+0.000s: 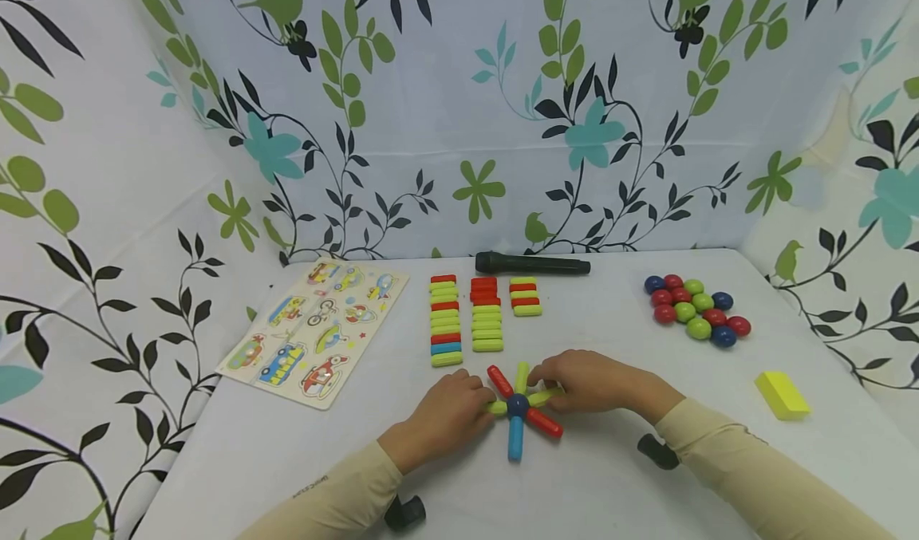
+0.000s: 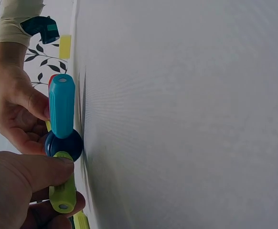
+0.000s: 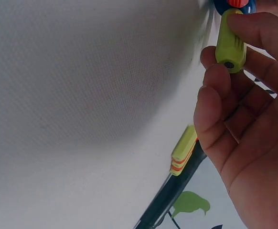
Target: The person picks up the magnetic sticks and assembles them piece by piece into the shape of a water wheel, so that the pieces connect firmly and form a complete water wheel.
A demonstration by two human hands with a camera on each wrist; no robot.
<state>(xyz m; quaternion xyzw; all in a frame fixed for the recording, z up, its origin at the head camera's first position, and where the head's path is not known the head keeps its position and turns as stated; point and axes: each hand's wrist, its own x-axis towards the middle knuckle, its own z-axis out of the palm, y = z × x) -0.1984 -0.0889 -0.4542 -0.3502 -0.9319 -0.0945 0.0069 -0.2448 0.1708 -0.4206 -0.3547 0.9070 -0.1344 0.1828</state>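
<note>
A dark blue ball (image 1: 517,404) sits at the hub of a star of coloured rods low over the white table. Around it radiate a light blue rod (image 1: 515,439) towards the near side, a red rod (image 1: 544,423) at lower right, another red one at upper left, and green ones. My left hand (image 1: 454,412) pinches the left green rod (image 2: 64,193) between thumb and fingers. On the opposite side, my right hand (image 1: 585,382) grips the right green rod (image 3: 230,45) by thumb and fingertips. Both rods meet the ball.
Rows of green, red and blue rods (image 1: 487,325) lie beyond the star, with a black baton-like object (image 1: 533,264) behind. Coloured balls (image 1: 698,329) cluster at right near a yellow block (image 1: 782,395). A picture board (image 1: 316,333) lies left.
</note>
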